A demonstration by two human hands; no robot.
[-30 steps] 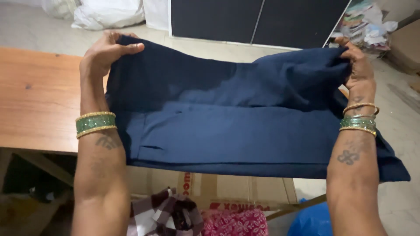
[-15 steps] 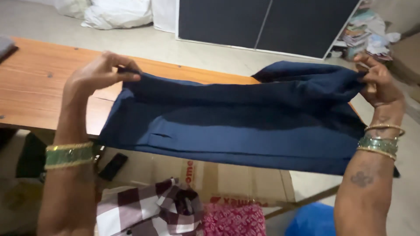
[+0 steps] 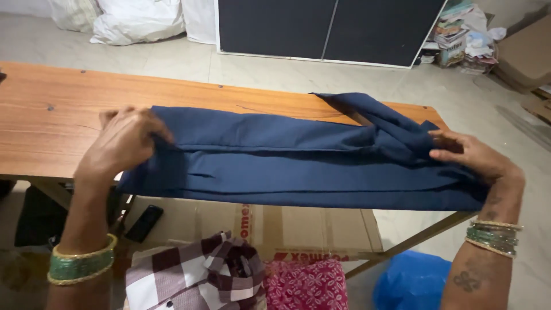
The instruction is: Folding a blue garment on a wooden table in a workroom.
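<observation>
My left hand (image 3: 123, 143) pinching navy cloth (image 3: 298, 163) at one end, my right hand (image 3: 470, 156) gripping the other, cloth folded lengthwise over wooden table (image 3: 51, 123) edge

One navy garment (image 3: 298, 166) lies folded on one wooden desk (image 3: 57, 115). Two hands hold it: the left hand (image 3: 123, 143) and the right hand (image 3: 473, 158). Below sit one cardboard box (image 3: 252, 221), one checked cloth (image 3: 189, 275), one pink patterned cloth (image 3: 307, 284), one blue bag (image 3: 410, 281) and one black phone (image 3: 143, 223) (bangles circle both wrists).
</observation>
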